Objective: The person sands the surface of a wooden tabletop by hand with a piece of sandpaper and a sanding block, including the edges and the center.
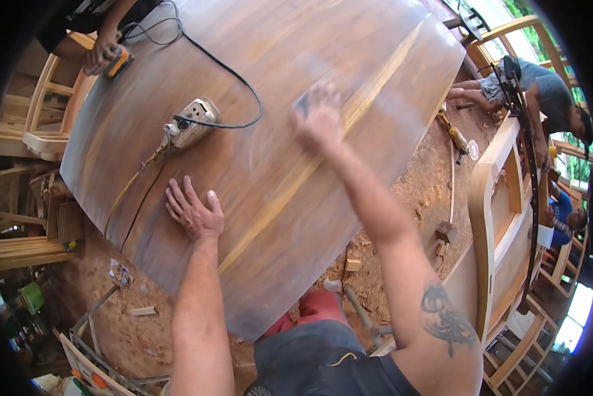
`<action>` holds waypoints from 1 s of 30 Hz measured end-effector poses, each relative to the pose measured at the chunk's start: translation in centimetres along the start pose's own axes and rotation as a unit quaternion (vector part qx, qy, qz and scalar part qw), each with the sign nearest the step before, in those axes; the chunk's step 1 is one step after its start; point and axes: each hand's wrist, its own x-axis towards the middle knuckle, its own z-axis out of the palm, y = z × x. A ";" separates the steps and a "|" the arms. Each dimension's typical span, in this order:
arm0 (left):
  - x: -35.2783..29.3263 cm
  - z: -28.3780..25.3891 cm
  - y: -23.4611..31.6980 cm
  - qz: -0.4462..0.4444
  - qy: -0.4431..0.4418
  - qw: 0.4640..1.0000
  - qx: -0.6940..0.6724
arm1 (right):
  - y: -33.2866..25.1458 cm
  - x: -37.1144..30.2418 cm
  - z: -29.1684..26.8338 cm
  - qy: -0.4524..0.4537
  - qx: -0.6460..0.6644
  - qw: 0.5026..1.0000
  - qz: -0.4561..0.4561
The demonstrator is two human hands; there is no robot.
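Observation:
A large brown wooden tabletop (270,79) with a yellowish streak running across it lies in front of me. My left hand (195,210) rests flat on its near left part, fingers spread, holding nothing. Farther off and to the right, my right hand (320,119) presses on the surface beside the streak, smeared by motion. Under its fingers a dark grey-blue pad (302,104) shows at the left side; its exact kind is too blurred to tell. Pale dusty patches lie on the wood around this hand.
A power strip (197,120) with black cables sits on the tabletop. At far left another person's hand holds an orange-black power sander (119,62). Wooden frames (485,218) stand at right, where a person bends over. A yellow power tool (456,137) lies on the sawdust-covered floor.

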 end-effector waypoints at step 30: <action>-0.3 -1.7 -3.0 -0.011 0.004 1.000 0.024 | -8.1 -12.7 -4.6 -0.138 0.122 0.974 -0.133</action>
